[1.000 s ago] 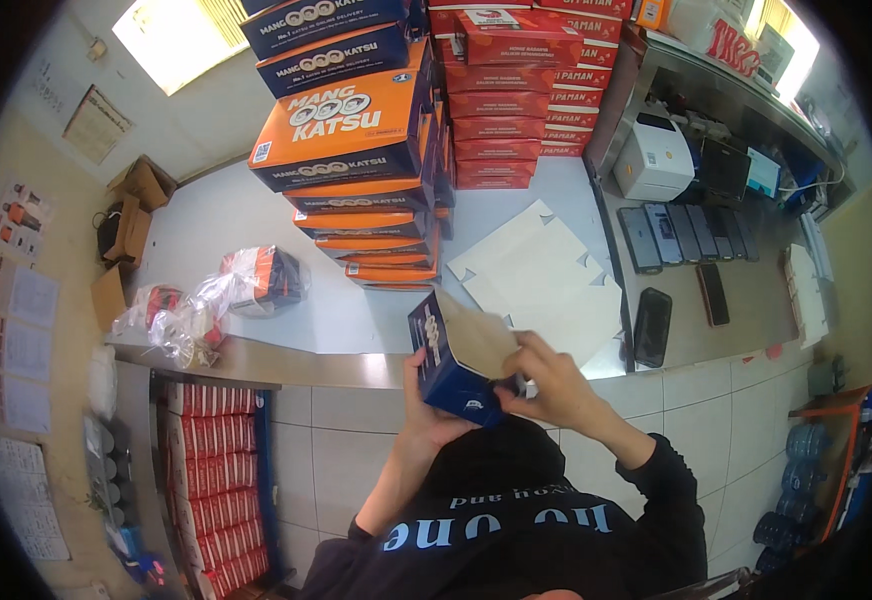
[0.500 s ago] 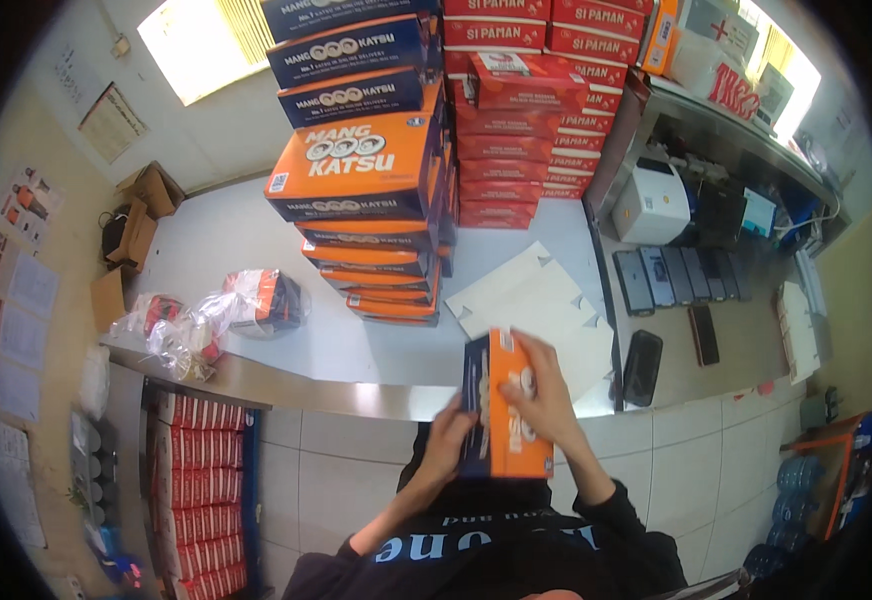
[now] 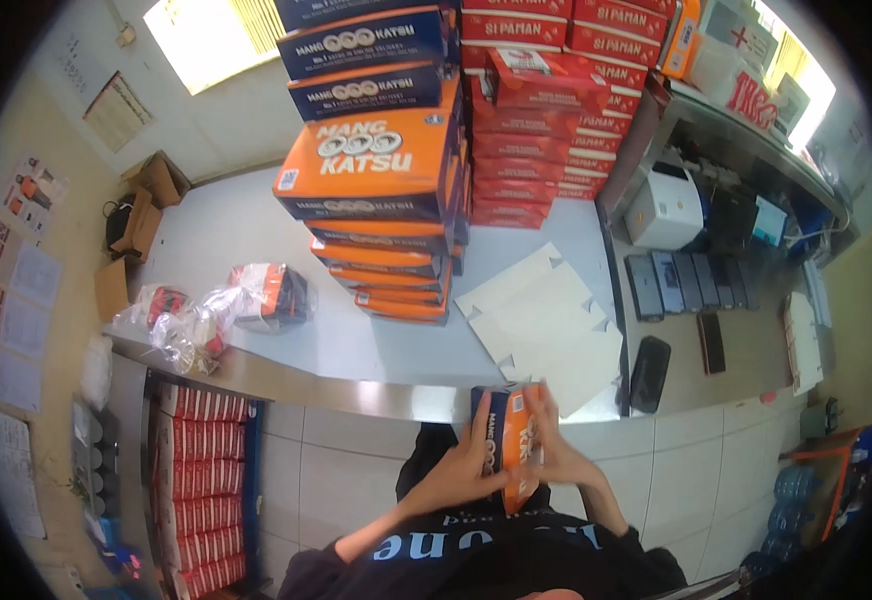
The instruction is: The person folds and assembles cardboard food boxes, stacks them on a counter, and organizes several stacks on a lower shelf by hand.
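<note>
I hold the box (image 3: pixel 519 432) clamped between my left hand (image 3: pixel 464 463), against its blue side, and my right hand (image 3: pixel 562 458), along its orange one, probably to keep it square, while the pale card (image 3: pixel 536 308) lies flat just beyond my grip, seemingly for easy reach.

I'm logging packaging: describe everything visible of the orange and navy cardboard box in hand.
The orange and navy rectangular, cardboard-looking box has pale lettering on both visible faces and a small white square on the orange one. It points away from the body, near the pale metal-edged counter, held between the left hand on the navy side and the right hand on the orange side. Whether every flap is shut is unclear.
</note>
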Available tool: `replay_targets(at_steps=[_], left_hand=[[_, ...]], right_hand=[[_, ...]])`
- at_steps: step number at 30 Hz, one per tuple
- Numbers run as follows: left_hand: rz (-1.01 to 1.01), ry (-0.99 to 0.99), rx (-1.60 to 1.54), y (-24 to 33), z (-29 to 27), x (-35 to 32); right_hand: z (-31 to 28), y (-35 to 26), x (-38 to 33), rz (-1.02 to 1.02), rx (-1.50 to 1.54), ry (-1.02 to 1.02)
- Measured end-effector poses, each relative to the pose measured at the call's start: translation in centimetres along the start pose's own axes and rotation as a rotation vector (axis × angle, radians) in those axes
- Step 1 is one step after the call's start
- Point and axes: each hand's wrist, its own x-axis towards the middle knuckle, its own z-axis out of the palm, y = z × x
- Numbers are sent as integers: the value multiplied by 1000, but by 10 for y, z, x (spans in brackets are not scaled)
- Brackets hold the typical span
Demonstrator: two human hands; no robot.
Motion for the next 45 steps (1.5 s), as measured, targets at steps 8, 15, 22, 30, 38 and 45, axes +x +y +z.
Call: replay_targets(at_steps=[8,15,22,30,38,45], left_hand=[[-20,126,66,34,-43,3],[214,902,-723,34,-70,3],[801,1391,-149,74,-194,65],[427,1213,332,15,-274,125],[373,1237,83,13,-262,127],[482,1240,-313,63,-223,59]], right_hand=[[-19,-61,39,-340,-292,-15],[-12,-176,100,-788,-170,432],[-54,-242,214,-719,367,341],[-39,-145,245,-375,276,743],[23,-64,260,-419,282,776],[19,143,178,381,-696,246]])
